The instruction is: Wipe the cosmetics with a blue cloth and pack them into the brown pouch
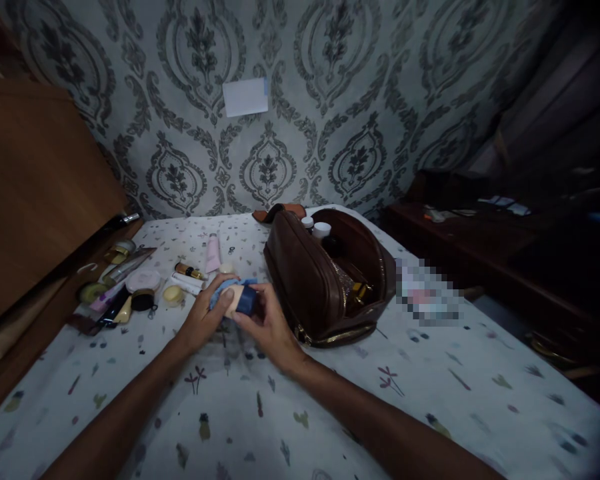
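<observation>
Both my hands meet over the white patterned bedsheet (pixel 330 413). My left hand (pixel 205 320) is closed on a blue cloth (pixel 219 295) pressed against a small beige bottle with a dark blue cap (pixel 243 300). My right hand (pixel 267 323) grips that bottle from the right, fingers wrapped round its cap end. Just to the right stands an open brown leather toiletry bag (pixel 320 280) with white-capped bottles (pixel 322 231) and other items inside.
Several cosmetics lie on the sheet at the left: a pink tube (pixel 213 253), a gold-capped lipstick (pixel 189 271), round compacts (pixel 143 280). A wooden board (pixel 35 193) leans at far left. A dark table (pixel 480 240) stands at the right, and patterned wallpaper covers the wall behind.
</observation>
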Demonstrator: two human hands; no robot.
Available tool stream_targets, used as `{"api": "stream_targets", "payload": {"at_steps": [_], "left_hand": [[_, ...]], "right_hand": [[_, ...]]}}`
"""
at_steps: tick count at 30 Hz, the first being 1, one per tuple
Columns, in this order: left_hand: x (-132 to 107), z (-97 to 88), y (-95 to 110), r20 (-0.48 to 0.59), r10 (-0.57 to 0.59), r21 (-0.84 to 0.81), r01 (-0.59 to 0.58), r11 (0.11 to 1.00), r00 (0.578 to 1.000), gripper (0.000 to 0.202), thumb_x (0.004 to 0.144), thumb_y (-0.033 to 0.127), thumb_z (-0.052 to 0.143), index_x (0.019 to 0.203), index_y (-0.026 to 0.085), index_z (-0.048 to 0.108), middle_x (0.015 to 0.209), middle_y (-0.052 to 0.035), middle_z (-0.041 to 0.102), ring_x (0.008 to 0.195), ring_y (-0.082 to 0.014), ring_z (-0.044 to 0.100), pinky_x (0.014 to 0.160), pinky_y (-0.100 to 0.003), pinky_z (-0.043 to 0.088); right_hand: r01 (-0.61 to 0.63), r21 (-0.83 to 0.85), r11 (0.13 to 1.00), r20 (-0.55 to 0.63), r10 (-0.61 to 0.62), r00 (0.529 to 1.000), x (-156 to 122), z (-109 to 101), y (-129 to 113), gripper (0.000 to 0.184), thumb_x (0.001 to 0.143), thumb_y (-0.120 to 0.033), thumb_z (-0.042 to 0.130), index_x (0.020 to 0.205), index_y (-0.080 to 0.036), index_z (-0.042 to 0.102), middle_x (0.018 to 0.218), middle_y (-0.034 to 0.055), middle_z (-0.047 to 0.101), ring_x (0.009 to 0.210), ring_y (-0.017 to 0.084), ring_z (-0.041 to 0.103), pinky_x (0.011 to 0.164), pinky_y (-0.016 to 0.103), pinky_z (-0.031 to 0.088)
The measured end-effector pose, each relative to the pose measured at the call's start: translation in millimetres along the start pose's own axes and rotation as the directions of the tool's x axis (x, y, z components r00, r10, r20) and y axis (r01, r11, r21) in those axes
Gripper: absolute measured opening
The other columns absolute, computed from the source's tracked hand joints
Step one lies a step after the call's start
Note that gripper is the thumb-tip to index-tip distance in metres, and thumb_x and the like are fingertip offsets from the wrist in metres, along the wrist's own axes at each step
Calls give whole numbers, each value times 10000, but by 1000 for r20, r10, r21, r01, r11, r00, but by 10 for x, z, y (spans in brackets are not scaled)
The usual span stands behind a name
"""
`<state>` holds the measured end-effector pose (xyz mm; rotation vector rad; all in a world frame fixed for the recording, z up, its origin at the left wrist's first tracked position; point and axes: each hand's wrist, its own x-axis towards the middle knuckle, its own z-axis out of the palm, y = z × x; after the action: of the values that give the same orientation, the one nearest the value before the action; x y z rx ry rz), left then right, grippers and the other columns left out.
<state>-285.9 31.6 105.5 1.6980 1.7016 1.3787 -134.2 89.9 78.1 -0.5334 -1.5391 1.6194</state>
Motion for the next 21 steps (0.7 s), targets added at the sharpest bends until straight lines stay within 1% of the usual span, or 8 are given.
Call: {"api": "stream_targets", "payload": {"at_steps": [2,4,6,11,17,19,21], "left_hand": [[-3,32,8,-37,-10,-2,10,1000,999,399,972,508,438,1156,202,616,1091,-63,686,1022,-233,628,892,-337,501],[-12,60,27,-85,-6,2,6,1000,996,384,974,490,439,1131,192,623,1102,-69,688,1056,-232,624,941,-347,487],[-27,77,55,-123,10,8,-9,1000,992,371,975,474,436,1106,184,627,1100,-71,690,1065,-226,625,957,-343,481],[-74,74,92,-163,50,36,-45,998,985,366,961,464,447,1080,173,634,1059,-74,704,1012,-228,648,907,-336,505],[-103,69,-17,-228,54,67,-40,997,972,398,924,512,488,1068,182,659,1079,-89,712,1043,-260,652,946,-374,503],[-109,69,-54,-242,49,57,-36,998,969,405,914,533,498,1070,197,661,1081,-82,715,1041,-264,656,933,-373,514],[-115,71,-75,-244,41,36,-33,999,969,414,911,553,494,1073,210,659,1081,-73,713,1038,-263,659,921,-365,522]], "right_hand": [[32,-72,997,1,-32,999,0,-10,21,515,762,-423,778,1150,-249,487,1002,9,608,930,178,587,812,289,461],[30,-84,996,18,-28,999,-5,-16,21,501,786,-434,752,1162,-248,478,978,9,603,913,181,585,812,298,462],[15,-58,998,45,-13,999,-16,-19,-6,480,812,-449,722,1164,-250,464,950,4,597,883,176,584,801,299,465],[-19,38,999,99,15,995,-62,-1,-118,450,839,-472,694,1134,-257,431,966,7,615,886,168,598,806,295,473],[-25,84,996,85,17,996,-81,31,-172,480,795,-480,718,1098,-251,424,969,13,610,885,170,615,807,303,496],[-4,34,999,70,1,998,-91,29,-214,480,778,-464,726,1088,-246,431,949,13,608,855,174,615,772,300,506],[40,-91,995,48,-36,998,-109,18,-271,489,761,-441,738,1101,-234,453,949,24,618,842,188,617,756,314,518]]}}
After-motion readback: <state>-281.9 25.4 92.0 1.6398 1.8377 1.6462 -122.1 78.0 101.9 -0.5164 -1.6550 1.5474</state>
